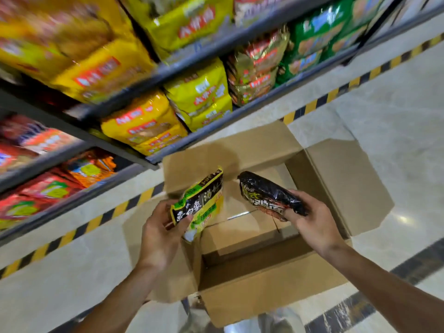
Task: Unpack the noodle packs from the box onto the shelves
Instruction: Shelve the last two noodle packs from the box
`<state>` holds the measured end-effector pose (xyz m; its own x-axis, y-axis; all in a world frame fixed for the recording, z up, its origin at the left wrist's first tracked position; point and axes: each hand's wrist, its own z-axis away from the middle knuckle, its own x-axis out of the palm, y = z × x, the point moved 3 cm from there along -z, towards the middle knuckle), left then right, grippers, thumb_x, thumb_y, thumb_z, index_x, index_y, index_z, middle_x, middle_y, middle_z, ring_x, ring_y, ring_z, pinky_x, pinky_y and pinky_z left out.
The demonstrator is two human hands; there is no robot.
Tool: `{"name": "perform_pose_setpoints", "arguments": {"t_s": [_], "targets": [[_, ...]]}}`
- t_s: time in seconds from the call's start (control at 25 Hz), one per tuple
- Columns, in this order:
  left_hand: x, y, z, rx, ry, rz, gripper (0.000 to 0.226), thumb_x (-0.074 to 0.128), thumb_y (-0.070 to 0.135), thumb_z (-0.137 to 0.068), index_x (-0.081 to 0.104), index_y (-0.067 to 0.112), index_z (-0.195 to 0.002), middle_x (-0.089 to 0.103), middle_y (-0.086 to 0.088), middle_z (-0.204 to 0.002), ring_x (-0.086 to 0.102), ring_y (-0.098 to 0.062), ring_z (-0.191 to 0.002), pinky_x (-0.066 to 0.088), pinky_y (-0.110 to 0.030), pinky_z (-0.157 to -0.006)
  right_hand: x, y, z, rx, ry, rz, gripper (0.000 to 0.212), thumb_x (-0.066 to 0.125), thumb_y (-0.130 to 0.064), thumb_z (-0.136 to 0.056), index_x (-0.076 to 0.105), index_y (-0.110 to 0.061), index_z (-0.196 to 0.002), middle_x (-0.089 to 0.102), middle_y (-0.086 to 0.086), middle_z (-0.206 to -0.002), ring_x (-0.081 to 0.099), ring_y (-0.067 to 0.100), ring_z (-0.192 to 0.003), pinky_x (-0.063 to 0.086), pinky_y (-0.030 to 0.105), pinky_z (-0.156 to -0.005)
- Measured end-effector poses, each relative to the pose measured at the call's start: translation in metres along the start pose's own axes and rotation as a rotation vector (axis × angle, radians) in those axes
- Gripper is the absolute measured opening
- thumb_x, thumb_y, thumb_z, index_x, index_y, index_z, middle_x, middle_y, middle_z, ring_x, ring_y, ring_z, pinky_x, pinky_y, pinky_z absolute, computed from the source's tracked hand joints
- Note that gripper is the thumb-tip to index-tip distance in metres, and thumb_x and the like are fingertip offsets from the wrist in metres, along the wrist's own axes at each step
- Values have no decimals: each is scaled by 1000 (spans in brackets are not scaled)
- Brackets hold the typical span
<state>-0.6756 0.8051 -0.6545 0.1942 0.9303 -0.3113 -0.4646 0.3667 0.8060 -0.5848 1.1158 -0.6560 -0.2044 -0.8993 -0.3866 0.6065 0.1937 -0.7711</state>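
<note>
Grocery shop aisle, instant-noodle section: dark metal shelves [197,61] in several tiers, packed w/ yellow noodle packs [144,126], gold-and-red packs [257,68], green packs [319,37] and red packs [36,195]. Polished pale tile floor [396,116] w/ yellow-black hazard tape [336,92] along the shelf base. Open cardboard box [348,179] on the floor in front, restocking underway.

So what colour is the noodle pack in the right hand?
Mostly black, shiny, with yellow lettering: noodle pack, right hand, head view.

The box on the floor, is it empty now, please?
Empty as far as visible: the box is open, with bare cardboard inside; both hands hold packs.
</note>
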Motion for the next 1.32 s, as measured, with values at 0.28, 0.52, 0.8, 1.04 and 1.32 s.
{"name": "perform_pose_setpoints", "arguments": {"t_s": [0.28,0.52,0.8,1.04,1.32], "targets": [[-158,159,105,145,-11,-6,25,72,3,-86,62,12,-108,73,3,-93,70,-6,-83,52,-15,-64,-13,-193,139,-93,6,-164,31,70,4,-87,62,-18,-107,70,-6,-98,67,-9,-86,50,7,-75],[-262,237,200,254,30,66,22,74,26,-86,66,20,-106,74,-1,-97,70,-19,-94,56,-29,-76,-28,-302,247,-197,34,-249,20,69,-12,-92,67,-23,-108,76,-18,-95,70,-1,-90,53,13,-77],[-309,266,291,263,178,158,66,74,37,-84,51,3,-135,61,-20,-129,57,-30,-123,44,-51,-106,-43,-365,325,-336,-46,-272,18,68,-18,-92,71,-17,-110,78,-7,-100,72,7,-95,52,12,-75],[-331,301,380,394,324,175,23,70,24,-87,65,17,-108,75,0,-99,70,-16,-98,54,-38,-90,-49,-393,358,-447,-140,-264,16,66,-19,-94,69,-21,-109,77,-15,-94,70,1,-92,50,8,-69],[-376,309,456,459,470,208,15,65,12,-91,58,19,-80,67,23,-66,61,9,-68,44,-8,-64,-22,-429,387,-448,-275,-234,59,69,-50,-80,63,-16,-128,73,-2,-111,67,13,-103,52,28,-80]]}}
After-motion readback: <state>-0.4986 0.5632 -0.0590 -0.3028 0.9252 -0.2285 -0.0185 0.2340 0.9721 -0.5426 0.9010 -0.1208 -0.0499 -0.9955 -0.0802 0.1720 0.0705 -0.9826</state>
